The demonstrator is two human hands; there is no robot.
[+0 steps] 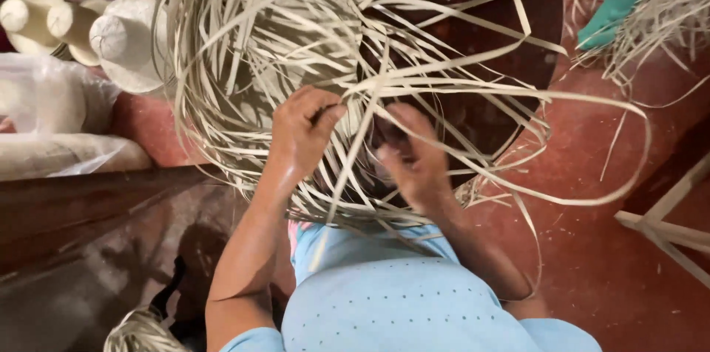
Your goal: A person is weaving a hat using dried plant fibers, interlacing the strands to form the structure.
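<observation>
Both hands (355, 145) curl, seemingly pinching straw strips (384, 86)

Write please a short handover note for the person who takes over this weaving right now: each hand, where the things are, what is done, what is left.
Left hand: fingers pinched on pale flat straw strips at the woven centre.
Right hand: blurred, fingers among the same strips; grip unclear.
Things: strips fan out over a dark round wooden form; finished white woven hats stacked at upper left; red floor below.
Done: a small woven patch near the hands.
Left: most strips hang loose, unwoven.
</observation>
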